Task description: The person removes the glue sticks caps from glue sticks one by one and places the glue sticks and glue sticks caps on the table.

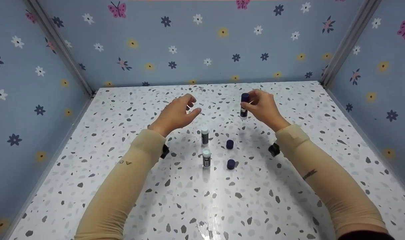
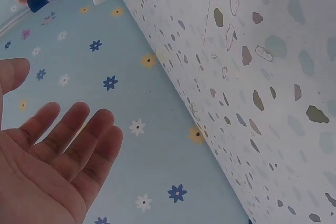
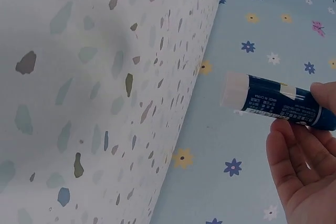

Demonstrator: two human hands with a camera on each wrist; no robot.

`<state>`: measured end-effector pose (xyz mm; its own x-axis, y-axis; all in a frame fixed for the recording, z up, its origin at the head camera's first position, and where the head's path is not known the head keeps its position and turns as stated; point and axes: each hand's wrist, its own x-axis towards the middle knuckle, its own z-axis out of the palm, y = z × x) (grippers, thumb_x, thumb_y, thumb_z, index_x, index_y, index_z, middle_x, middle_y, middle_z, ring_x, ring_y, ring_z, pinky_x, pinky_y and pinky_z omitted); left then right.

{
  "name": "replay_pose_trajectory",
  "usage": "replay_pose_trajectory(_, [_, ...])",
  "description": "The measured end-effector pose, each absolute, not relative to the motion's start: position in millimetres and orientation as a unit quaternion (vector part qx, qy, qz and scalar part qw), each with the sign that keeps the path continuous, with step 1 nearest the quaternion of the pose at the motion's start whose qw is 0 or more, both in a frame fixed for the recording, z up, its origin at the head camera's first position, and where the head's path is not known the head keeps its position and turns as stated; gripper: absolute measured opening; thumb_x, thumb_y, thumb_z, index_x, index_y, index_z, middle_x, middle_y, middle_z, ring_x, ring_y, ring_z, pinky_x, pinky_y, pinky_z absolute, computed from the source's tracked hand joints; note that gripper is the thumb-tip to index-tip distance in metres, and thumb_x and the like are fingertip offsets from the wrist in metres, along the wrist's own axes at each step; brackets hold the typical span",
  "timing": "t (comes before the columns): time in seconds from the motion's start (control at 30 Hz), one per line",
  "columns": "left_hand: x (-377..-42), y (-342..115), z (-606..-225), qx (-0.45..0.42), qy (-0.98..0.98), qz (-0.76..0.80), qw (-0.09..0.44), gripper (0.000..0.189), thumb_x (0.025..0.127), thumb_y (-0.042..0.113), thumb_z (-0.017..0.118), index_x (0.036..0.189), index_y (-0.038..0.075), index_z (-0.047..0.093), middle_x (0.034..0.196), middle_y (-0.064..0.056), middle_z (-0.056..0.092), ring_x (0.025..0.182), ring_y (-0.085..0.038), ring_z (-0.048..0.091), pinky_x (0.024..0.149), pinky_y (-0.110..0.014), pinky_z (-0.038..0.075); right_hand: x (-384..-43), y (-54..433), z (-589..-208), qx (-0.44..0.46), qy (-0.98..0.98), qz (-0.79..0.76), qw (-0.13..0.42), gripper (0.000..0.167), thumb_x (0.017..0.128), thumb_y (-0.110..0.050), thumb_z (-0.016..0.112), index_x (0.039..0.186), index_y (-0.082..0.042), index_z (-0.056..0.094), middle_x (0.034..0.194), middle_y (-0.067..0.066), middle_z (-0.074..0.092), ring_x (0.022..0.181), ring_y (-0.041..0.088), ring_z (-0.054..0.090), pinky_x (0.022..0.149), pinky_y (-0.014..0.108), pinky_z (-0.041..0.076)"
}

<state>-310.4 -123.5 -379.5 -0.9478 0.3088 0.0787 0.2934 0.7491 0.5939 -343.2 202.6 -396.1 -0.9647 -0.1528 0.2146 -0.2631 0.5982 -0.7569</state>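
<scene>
Between its thumb and fingers, my right hand [image 1: 264,108] holds a dark blue glue stick [image 3: 277,99] above the back right part of the table. The stick is upright in the head view, its dark cap on top and its white base downward. My left hand [image 1: 176,114] hovers to the left with fingers relaxed, holding nothing. Nearest to it, a glue stick without a cap [image 1: 204,138] stands on the table. A second uncapped glue stick [image 1: 206,160] stands in front of that one. To their right sit two loose dark blue caps, the farther cap [image 1: 229,144] and the nearer cap [image 1: 231,164].
The speckled white table [image 1: 176,206] meets a blue flowered back wall [image 1: 189,40]. Similar panels, the left wall [image 1: 26,126] and the right wall [image 1: 372,116], rise along both sides. Grey metal posts mark the back corners.
</scene>
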Motion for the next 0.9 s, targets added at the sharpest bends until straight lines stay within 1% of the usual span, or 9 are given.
replay_pose_trajectory(0.17, [-310.4,-120.5,-378.0,0.165,0.937,0.307,0.007,0.053,0.110,0.046,0.061,0.148,0.010,0.056,0.146,-0.015,0.065,0.135,-0.034,0.063,0.115,-0.053,0.051,-341.3,197.7,-395.1,0.118,-0.882,0.451,0.067,0.035,0.102,-0.020,0.078,0.130,-0.001,0.068,0.118,0.018,0.078,0.100,0.024,0.072,0.085,0.029,0.056])
replay_pose_trajectory(0.3, [-308.9,-118.2,-376.0,0.170,0.940,0.296,-0.002,0.054,0.109,0.046,0.061,0.149,0.010,0.055,0.145,-0.014,0.065,0.133,-0.034,0.064,0.114,-0.053,0.052,-340.0,194.5,-395.0,0.116,-0.869,0.476,0.066,0.036,0.101,-0.018,0.080,0.130,-0.001,0.067,0.117,0.019,0.078,0.098,0.020,0.071,0.084,0.026,0.054])
replay_pose_trajectory(0.4, [-308.2,-115.6,-375.0,0.175,0.942,0.287,-0.008,0.054,0.109,0.046,0.062,0.149,0.010,0.055,0.145,-0.014,0.065,0.133,-0.034,0.065,0.114,-0.052,0.052,-339.5,192.7,-395.8,0.116,-0.857,0.498,0.070,0.034,0.099,-0.015,0.081,0.127,0.000,0.067,0.114,0.018,0.078,0.096,0.018,0.071,0.083,0.024,0.055])
replay_pose_trajectory(0.47, [-307.9,-113.5,-374.4,0.182,0.942,0.282,-0.015,0.054,0.109,0.045,0.062,0.149,0.009,0.055,0.146,-0.014,0.065,0.133,-0.034,0.065,0.114,-0.052,0.052,-338.5,191.2,-395.9,0.116,-0.847,0.515,0.071,0.033,0.099,-0.014,0.081,0.125,0.001,0.067,0.111,0.016,0.077,0.095,0.015,0.070,0.083,0.022,0.055])
replay_pose_trajectory(0.57, [-306.7,-110.6,-373.6,0.195,0.941,0.274,-0.033,0.054,0.109,0.044,0.062,0.149,0.008,0.055,0.146,-0.014,0.065,0.133,-0.033,0.065,0.113,-0.052,0.053,-336.7,188.9,-396.3,0.115,-0.827,0.547,0.067,0.032,0.098,-0.012,0.081,0.122,0.001,0.066,0.105,0.010,0.076,0.092,0.012,0.070,0.083,0.020,0.057])
replay_pose_trajectory(0.73, [-303.1,-106.7,-373.1,0.218,0.941,0.251,-0.059,0.052,0.110,0.041,0.061,0.149,0.006,0.056,0.147,-0.014,0.065,0.131,-0.032,0.066,0.110,-0.051,0.054,-333.6,184.4,-396.9,0.114,-0.787,0.604,0.058,0.028,0.097,-0.005,0.081,0.118,0.000,0.064,0.096,0.000,0.074,0.087,0.009,0.071,0.081,0.020,0.061])
replay_pose_trajectory(0.9, [-299.8,-102.4,-373.6,0.238,0.939,0.237,-0.072,0.051,0.111,0.040,0.060,0.148,0.005,0.056,0.147,-0.013,0.065,0.127,-0.033,0.068,0.108,-0.051,0.056,-330.3,180.6,-397.5,0.113,-0.760,0.638,0.048,0.025,0.096,-0.002,0.080,0.115,-0.003,0.063,0.097,-0.002,0.074,0.090,0.011,0.073,0.085,0.023,0.064])
